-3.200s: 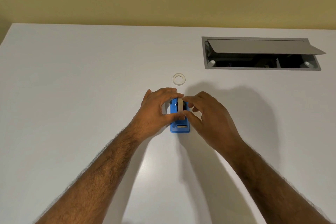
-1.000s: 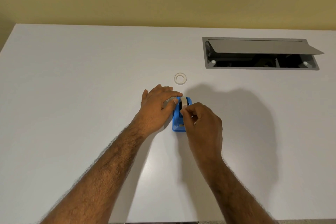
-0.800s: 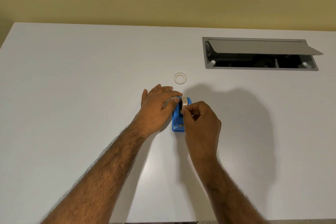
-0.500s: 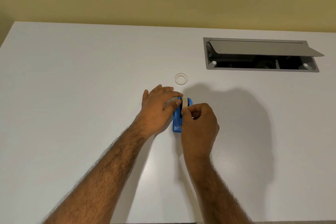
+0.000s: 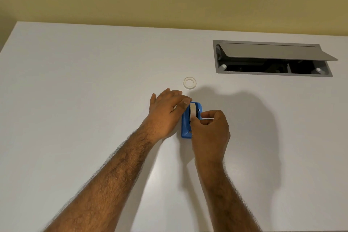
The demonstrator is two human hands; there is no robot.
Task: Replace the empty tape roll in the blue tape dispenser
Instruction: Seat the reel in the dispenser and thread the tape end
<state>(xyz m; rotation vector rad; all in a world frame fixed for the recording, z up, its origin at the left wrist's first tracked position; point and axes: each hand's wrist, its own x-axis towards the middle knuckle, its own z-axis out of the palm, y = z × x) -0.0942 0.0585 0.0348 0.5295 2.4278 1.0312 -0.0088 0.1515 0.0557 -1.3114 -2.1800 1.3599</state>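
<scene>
A small blue plastic tape dispenser is sitting mid-table on the white tabletop, a whitish tape roll seated in it. The left hand is bracing its nine o'clock side, fingers loosely spread. The right hand is curling shut, pinching the roll. An empty pale ring-shaped core is lying at twelve o'clock, apart. A grey metal cable hatch is standing open at two o'clock.

Glossy blue plastic dispenser on smooth matt white table.
</scene>
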